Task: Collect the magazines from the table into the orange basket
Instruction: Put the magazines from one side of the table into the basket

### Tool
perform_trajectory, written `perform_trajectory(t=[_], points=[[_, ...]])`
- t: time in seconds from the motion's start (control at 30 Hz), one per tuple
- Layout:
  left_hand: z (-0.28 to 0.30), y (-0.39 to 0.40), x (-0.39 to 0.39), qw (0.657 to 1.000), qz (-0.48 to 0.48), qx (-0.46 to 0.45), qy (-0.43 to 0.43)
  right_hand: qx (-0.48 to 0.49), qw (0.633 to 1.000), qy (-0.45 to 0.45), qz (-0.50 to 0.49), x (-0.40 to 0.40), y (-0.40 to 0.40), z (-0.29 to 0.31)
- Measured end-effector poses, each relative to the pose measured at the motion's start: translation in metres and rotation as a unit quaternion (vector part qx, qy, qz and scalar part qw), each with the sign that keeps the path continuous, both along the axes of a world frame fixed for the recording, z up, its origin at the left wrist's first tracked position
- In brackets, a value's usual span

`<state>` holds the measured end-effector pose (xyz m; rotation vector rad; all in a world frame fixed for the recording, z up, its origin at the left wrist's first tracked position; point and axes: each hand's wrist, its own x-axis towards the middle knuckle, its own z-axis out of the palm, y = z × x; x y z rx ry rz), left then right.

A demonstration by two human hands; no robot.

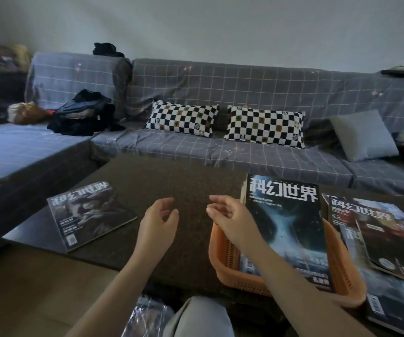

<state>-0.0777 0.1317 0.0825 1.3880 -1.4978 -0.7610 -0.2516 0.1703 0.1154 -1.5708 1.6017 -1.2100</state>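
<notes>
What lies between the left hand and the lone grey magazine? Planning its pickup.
Head view: only bare dark table between left hand and grey magazine.

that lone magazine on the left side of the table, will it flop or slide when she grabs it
The grey-cover magazine looks thin and soft-bound, so it would probably sag if lifted by one edge. It lies flat, so it shouldn't tip or roll. Its cover may be smooth, so a push might slide it across the speckled table.

Grey checked sofa [244, 88] bearing two chequered cushions [181, 121], a plain grey cushion [364, 135] and piled dark clothing [84, 115].
</notes>
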Motion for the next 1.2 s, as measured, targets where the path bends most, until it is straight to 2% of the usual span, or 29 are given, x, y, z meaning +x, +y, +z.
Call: perform_trajectory(t=[0.33, 0.53, 0.7, 0.87, 1.0, 1.1, 1.2], points=[[-0.051, -0.046, 0.124, 0.987, 0.131, 0.077, -0.044, 0.119, 0.988, 0.024, 0.091, 0.106, -0.103, -0.049], [-0.077, -0.065, 0.158, 0.958, 0.212, 0.113, -0.157, 0.176, 0.978, 0.066, 0.094, 0.143, -0.148, -0.085], [-0.093, -0.075, 0.173, 0.941, 0.234, 0.147, -0.196, 0.207, 0.967, 0.084, 0.12, 0.162, -0.171, -0.101], [-0.091, -0.083, 0.178, 0.951, 0.255, 0.13, -0.121, 0.216, 0.96, 0.094, 0.152, 0.171, -0.182, -0.104], [-0.084, -0.084, 0.19, 0.951, 0.286, 0.115, 0.024, 0.219, 0.961, 0.126, 0.109, 0.169, -0.182, -0.101], [-0.081, -0.078, 0.192, 0.945, 0.243, 0.18, 0.128, 0.232, 0.959, 0.155, 0.054, 0.159, -0.173, -0.1], [-0.076, -0.071, 0.182, 0.94, 0.179, 0.227, 0.18, 0.256, 0.953, 0.152, 0.045, 0.15, -0.155, -0.098]])
